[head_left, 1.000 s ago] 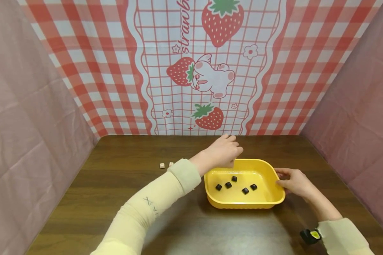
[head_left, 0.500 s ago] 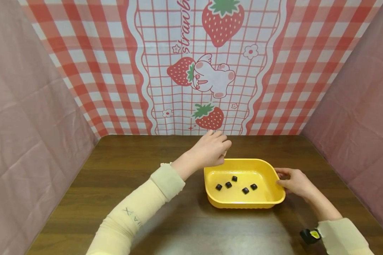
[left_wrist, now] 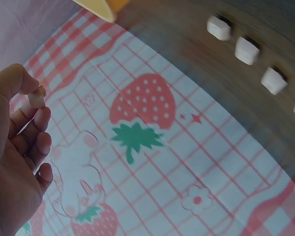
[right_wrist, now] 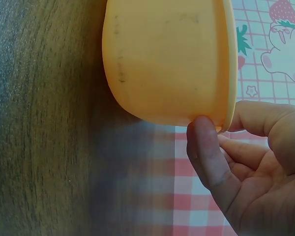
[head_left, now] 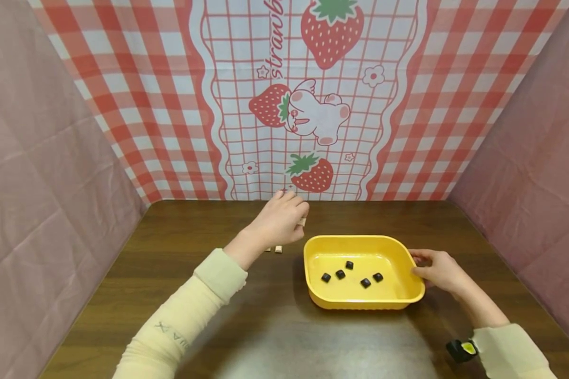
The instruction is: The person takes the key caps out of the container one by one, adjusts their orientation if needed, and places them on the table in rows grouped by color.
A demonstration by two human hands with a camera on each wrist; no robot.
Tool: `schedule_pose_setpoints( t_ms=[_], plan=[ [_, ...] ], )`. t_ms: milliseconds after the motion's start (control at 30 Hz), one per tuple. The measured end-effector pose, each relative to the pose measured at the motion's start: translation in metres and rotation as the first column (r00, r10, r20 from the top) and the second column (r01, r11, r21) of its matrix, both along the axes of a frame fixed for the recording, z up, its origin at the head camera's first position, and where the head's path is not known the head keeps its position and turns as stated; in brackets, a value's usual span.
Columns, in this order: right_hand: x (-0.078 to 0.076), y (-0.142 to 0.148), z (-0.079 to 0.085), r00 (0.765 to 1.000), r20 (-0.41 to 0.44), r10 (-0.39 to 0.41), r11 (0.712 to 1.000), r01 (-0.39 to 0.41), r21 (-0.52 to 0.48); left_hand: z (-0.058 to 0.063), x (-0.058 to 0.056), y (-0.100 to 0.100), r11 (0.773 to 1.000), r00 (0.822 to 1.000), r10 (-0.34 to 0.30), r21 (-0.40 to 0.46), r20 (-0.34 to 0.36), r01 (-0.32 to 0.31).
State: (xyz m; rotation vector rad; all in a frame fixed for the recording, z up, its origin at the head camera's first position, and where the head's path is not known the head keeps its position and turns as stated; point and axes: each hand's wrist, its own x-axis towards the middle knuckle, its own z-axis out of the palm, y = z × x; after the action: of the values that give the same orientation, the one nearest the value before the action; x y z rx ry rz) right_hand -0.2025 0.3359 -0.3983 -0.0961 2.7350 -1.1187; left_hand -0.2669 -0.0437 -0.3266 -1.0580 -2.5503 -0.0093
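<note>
I pinch one little white block (left_wrist: 36,100) between the thumb and first finger of my left hand (head_left: 277,217), and my other fingers on that hand curl in loosely. The block is up in the air over the table (head_left: 265,329), just outside the yellow tub (head_left: 355,305). Under my left hand and a bit to its left, more white blocks (left_wrist: 247,50) sit in a row; the side view shows four, one cut off at the edge. To the right of these fingers is the tub, with five black blocks (head_left: 365,283) lying apart on its bottom, and I see no white one in there. My right hand (head_left: 440,269) grips the tub by its edge, at the end far from my left hand. Past my fingertips hangs the strawberry cloth (head_left: 311,175). I think this is the carrying step, with one block picked up and not put down. The next move calls for a firm, soft pinch, a clear lift over whatever is below, and a steady tub.
</note>
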Motion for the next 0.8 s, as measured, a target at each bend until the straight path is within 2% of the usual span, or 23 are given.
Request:
schedule_pose_setpoints(
  t_ms=[300,800],
  plan=[
    [0.0,0.0,0.0,1.0,-0.014,0.011,1.0,-0.011,0.002,-0.01,-0.006,-0.042,0.997,0.997,0.072,0.038,0.02,-0.073],
    [0.002,-0.001,0.001,1.0,-0.002,0.005,1.0,-0.005,0.004,-0.049,-0.015,-0.101,0.983,0.984,0.172,0.055,0.041,-0.174]
  ],
)
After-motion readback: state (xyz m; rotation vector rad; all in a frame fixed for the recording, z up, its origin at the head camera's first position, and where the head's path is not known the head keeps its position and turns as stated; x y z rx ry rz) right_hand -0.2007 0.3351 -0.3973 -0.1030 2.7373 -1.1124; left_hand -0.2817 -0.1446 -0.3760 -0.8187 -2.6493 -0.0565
